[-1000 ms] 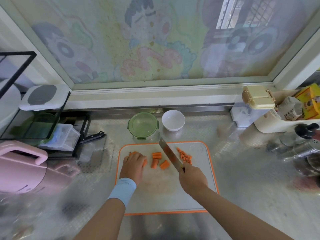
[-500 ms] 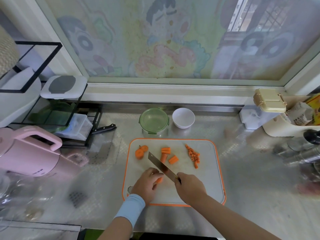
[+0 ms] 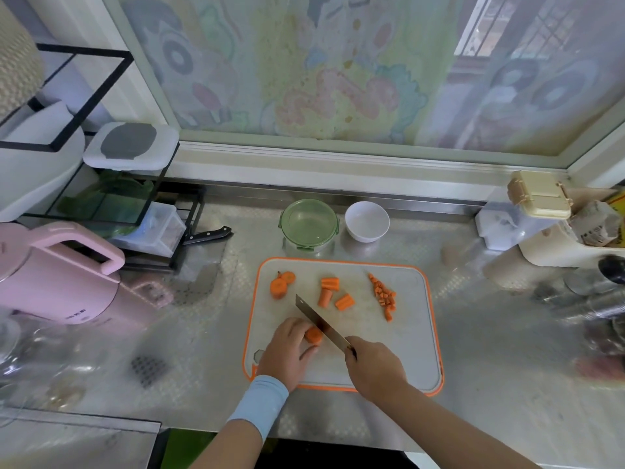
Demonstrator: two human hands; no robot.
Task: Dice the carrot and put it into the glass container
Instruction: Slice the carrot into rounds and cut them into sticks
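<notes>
Held a carrot chunk down on the cutting board, low in the middle of the frame, with the left hand, fingers curled round it. Gripped the knife in the right hand, fingers closed on the handle. Set the blade slanting, just right of the chunk. Saw the glass container above the board, green lid on.

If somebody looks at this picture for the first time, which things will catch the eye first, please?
First the orange-rimmed cutting board at the centre of the counter, where the left hand holds a carrot piece and the right hand holds a knife close beside it. Next the row of carrot dice on the board's right side, and the big pink kettle at the far left.
</notes>
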